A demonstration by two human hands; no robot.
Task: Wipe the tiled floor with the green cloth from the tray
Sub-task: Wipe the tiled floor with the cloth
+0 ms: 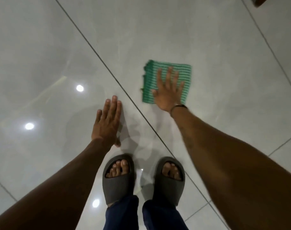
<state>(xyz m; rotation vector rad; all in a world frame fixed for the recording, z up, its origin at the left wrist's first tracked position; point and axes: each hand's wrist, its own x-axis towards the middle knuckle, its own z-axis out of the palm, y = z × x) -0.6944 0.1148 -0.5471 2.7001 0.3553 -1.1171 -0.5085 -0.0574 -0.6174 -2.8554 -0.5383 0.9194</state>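
A green cloth with pale stripes lies flat on the glossy grey tiled floor, right of a dark diagonal grout line. My right hand presses flat on the cloth with its fingers spread, covering the cloth's lower right part. A thin band sits on that wrist. My left hand rests flat on the bare floor left of the grout line, fingers together and holding nothing. The tray is out of view.
My two feet in dark grey slides stand just below the hands. Ceiling lights reflect in the tiles at the left. A dark brown object shows at the top right corner.
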